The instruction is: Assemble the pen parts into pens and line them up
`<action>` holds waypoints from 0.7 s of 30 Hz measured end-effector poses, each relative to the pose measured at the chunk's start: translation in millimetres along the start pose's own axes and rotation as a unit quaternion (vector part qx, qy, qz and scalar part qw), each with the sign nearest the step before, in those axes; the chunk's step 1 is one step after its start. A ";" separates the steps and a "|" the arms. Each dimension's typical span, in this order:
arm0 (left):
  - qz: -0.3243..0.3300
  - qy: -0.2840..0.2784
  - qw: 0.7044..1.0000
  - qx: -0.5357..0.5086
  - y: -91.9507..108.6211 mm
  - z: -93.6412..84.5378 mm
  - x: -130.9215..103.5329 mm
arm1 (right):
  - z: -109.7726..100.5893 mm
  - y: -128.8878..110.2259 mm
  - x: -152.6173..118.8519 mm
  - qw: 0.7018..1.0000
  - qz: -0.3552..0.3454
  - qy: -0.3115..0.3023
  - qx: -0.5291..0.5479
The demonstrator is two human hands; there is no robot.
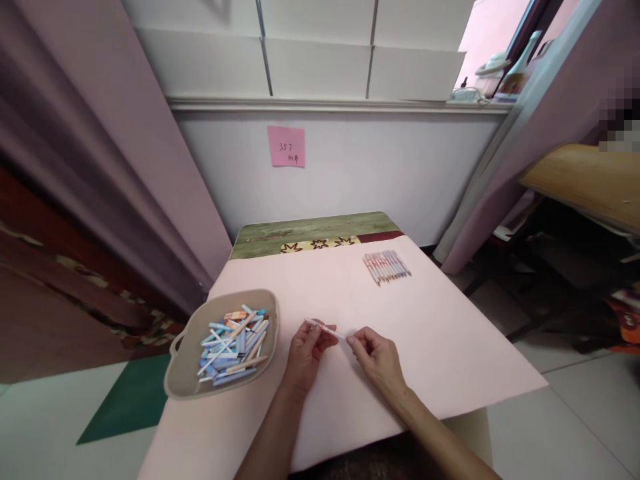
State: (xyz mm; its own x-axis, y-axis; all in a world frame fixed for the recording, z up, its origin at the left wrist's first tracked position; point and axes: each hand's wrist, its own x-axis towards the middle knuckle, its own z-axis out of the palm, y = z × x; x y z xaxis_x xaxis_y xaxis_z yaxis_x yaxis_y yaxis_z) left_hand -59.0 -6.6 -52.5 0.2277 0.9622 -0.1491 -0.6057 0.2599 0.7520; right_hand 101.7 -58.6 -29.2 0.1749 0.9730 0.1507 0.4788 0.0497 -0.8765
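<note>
A slim white pen with reddish marks is held between my two hands above the pink-covered table. My left hand is closed around its upper left part, thumb on top. At the other end, the fingertips of my right hand pinch the pen's tip. Left of my hands stands a beige basket with loose pen parts in blue, white, tan and orange. Farther off on the right, a row of similar pens lies side by side on the cover.
The pink cover spreads over the table, with a green patterned strip showing at the far edge. Behind it rises a white wall with a pink note. Curtains hang on both sides; a wooden table is at right.
</note>
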 end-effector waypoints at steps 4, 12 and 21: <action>-0.003 0.009 1.000 -0.008 -0.2 0.2 0.2 | 0.1 0.0 -0.6 1.000 0.004 -0.003 -0.005; 0.013 0.006 1.000 -0.003 -1.2 -0.3 0.7 | 5.2 -1.2 -3.8 0.999 0.014 -0.029 -0.038; -0.008 0.007 1.000 -0.008 -2.0 -1.6 0.5 | 3.7 -3.4 -2.3 0.998 -0.013 -0.014 -0.055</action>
State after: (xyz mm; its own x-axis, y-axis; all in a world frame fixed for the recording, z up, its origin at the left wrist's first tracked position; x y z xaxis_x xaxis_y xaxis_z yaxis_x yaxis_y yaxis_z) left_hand -58.9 -6.5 -55.2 0.2275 0.9588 -0.1700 -0.6148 0.2768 0.7385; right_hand 96.4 -60.2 -28.2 0.1372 0.9778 0.1583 0.5752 0.0515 -0.8164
